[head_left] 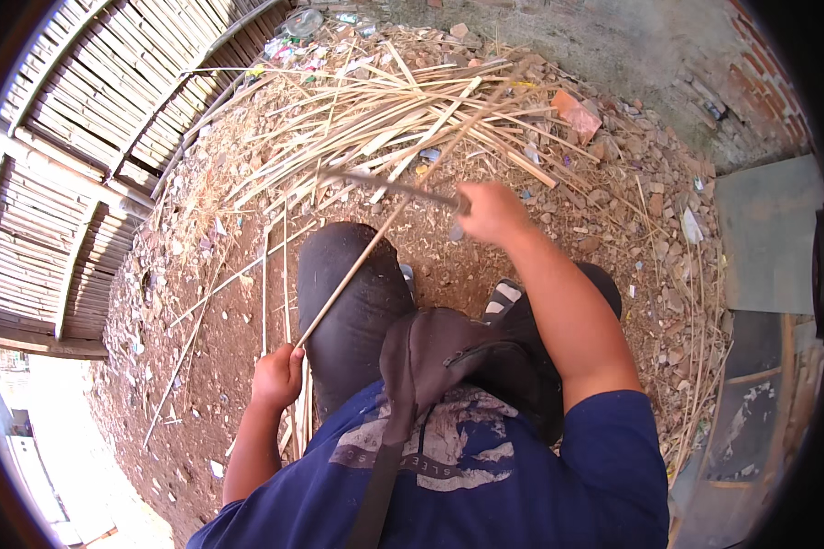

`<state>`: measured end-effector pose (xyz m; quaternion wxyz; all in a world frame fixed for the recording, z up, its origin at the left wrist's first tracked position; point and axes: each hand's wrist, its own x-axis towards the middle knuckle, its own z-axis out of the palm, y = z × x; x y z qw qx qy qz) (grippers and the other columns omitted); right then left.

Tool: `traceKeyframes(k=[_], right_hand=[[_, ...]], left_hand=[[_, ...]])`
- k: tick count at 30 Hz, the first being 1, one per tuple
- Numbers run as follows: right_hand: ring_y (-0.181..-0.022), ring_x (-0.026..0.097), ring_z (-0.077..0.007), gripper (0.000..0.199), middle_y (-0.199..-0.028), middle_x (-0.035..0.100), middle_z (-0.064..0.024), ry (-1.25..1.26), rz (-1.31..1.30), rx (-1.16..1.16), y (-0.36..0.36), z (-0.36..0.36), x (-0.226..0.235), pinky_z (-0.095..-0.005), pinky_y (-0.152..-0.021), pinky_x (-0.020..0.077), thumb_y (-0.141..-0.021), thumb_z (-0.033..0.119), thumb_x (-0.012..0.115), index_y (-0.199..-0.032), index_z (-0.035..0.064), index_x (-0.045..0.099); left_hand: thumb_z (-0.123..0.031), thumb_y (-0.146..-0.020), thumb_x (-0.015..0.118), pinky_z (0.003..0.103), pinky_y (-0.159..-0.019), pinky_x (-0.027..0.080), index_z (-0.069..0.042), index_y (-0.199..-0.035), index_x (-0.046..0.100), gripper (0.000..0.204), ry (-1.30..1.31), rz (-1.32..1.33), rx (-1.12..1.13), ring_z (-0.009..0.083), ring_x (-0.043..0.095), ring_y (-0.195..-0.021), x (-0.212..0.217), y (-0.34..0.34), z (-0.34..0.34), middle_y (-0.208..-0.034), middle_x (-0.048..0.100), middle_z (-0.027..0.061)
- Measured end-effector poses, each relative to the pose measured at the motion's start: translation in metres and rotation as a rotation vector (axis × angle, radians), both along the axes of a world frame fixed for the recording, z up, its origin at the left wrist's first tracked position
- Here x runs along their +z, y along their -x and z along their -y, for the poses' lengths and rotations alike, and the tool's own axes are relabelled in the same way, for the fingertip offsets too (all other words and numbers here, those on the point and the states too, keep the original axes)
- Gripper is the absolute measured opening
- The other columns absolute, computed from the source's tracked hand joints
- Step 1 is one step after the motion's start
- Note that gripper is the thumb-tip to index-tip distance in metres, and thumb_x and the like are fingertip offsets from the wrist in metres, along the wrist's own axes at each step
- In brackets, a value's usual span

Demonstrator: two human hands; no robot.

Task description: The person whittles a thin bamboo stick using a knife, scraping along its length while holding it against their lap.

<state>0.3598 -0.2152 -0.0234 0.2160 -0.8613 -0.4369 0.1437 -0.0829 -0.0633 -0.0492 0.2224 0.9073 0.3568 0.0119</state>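
Observation:
My left hand [277, 375] is closed round the lower end of a long bamboo strip [349, 274]. The strip slants up and to the right across my left knee, and its far part blurs over the pile beyond. In my right hand [494, 214], the fingers are wrapped round the handle of a long-bladed knife [375, 183], which looks like a machete. Its dark blade points left and crosses the strip in front of my knees. Motion blur hides whether the edge touches the strip or passes just above it.
Ahead lies a heap of split bamboo strips [366, 137] on rubble-strewn ground. More thin strips [265, 293] lie beside my left leg. A slatted bamboo wall [82, 101] bounds the left, a worn masonry wall [604, 55] the back, and a grey panel [767, 240] the right.

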Motion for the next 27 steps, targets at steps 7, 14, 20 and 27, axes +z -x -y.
traceKeyframes(k=[7,14,20,27], right_hand=[[-0.094,0.070,-0.0385,0.032,-0.098,0.072,-0.0210,-0.050,-0.164,-0.254,-0.049,0.011,-0.020,-0.0462,-0.082,0.0545,-0.079,0.022,0.070,-0.105,0.0045,0.071],[-0.090,0.071,-0.0372,0.024,-0.089,0.073,-0.0192,0.035,0.047,0.232,0.009,-0.004,0.003,-0.0465,-0.081,0.0559,-0.076,0.020,0.069,-0.095,0.0070,0.072],[-0.089,0.070,-0.0402,0.029,-0.089,0.073,-0.0185,0.046,-0.044,0.102,-0.001,-0.010,-0.008,-0.0473,-0.080,0.0561,-0.075,0.019,0.068,-0.101,0.0081,0.073],[-0.084,0.070,-0.0405,0.024,-0.089,0.073,-0.0164,0.094,-0.044,0.113,-0.021,-0.013,-0.017,-0.0489,-0.078,0.0555,-0.076,0.019,0.068,-0.098,0.0099,0.073]], left_hand=[[-0.034,-0.107,0.049,0.053,-0.064,0.048,-0.001,-0.084,0.059,0.041,0.069,-0.013,0.011,0.0491,0.062,-0.071,0.024,0.013,-0.006,-0.070,0.061,0.0258],[-0.042,-0.109,0.045,0.042,-0.066,0.047,0.001,-0.084,0.058,0.051,0.349,-0.022,0.052,0.0268,0.056,-0.066,0.016,0.012,-0.018,-0.068,0.057,0.0135],[-0.043,-0.110,0.043,0.038,-0.064,0.046,0.000,-0.081,0.058,0.054,0.443,-0.010,0.105,0.0185,0.051,-0.067,0.020,0.011,-0.026,-0.069,0.054,0.0064],[-0.041,-0.109,0.043,0.046,-0.067,0.049,0.003,-0.084,0.059,0.053,0.240,-0.024,0.018,0.0391,0.061,-0.067,0.007,0.000,-0.023,-0.071,0.060,0.0236]])
